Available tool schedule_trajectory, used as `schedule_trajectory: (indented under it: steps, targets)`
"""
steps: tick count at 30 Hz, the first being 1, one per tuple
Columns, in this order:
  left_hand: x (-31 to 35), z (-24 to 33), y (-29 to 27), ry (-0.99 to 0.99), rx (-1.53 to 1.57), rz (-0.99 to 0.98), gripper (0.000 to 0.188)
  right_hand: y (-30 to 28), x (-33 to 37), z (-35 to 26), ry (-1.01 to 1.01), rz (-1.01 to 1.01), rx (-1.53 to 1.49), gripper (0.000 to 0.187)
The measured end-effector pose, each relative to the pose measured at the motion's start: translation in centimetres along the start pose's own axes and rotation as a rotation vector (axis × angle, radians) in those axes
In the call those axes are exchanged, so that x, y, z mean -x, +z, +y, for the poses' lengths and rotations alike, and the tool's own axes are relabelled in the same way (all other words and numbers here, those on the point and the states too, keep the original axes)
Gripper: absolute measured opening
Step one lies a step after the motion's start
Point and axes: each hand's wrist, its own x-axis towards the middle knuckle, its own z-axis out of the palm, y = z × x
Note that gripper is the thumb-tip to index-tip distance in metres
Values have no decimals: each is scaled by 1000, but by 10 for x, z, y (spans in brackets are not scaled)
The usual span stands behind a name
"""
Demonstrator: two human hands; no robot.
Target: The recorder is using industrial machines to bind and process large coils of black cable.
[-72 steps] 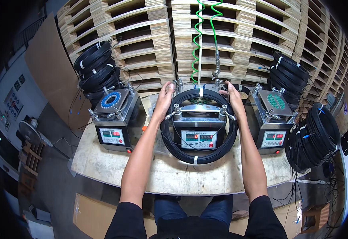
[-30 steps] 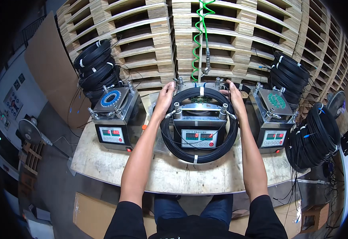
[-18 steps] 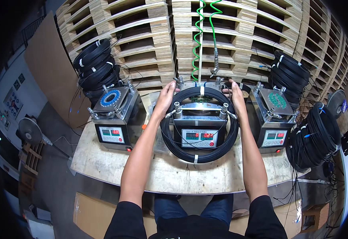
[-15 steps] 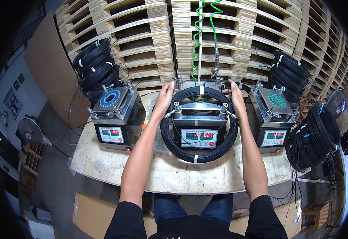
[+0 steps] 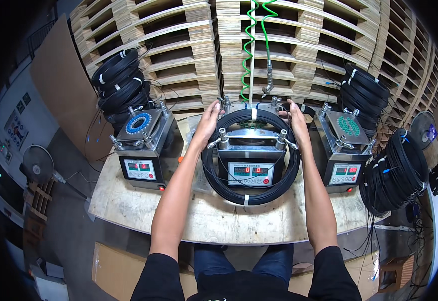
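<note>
A black cable coil, bound with white ties, hangs around the front of the middle polishing machine. This metal-topped machine has corner posts and a lit red display. My left hand is beside the coil's upper left, fingers stretched toward the rear left post. On the other side my right hand mirrors it near the rear right post, fingers extended and slightly apart. I cannot tell whether the fingertips touch the posts. Green connectors show on the machine's top, inside the coil.
Similar machines stand at left and right on the wooden table. Black cable coils are stacked behind left and right, with more at the right edge. A green air hose hangs before wooden pallets.
The metal end of the hanging green hose has swung slightly left. Readings on the machines' displays have changed. Both my hands and the coil stay almost where they were.
</note>
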Motion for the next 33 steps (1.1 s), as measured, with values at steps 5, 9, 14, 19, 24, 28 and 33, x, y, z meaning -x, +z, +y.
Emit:
schedule_trajectory:
  steps: [5, 9, 14, 19, 24, 28, 33]
  targets:
    - [3, 3, -4, -98, 111, -58, 61, 3, 3, -4, 25, 3, 58, 65]
    - [2, 0, -2, -75, 118, -29, 59, -2, 3, -6, 36, -47, 82, 66]
    - [-7, -18, -13, -51, 66, -17, 58, 9, 7, -11, 26, -62, 27, 67]
    - [-3, -7, -2, -59, 55, 2, 61, 4, 5, -7, -9, -33, -4, 67]
    - [4, 9, -2, -112, 132, -103, 66, 4, 9, -15, 69, -16, 42, 67]
    - [5, 10, -3, -137, 182, -55, 69, 3, 9, -17, 79, -32, 52, 68]
    - [-3, -8, -15, -136, 152, -34, 71, 12, 10, -21, 86, -80, 19, 73]
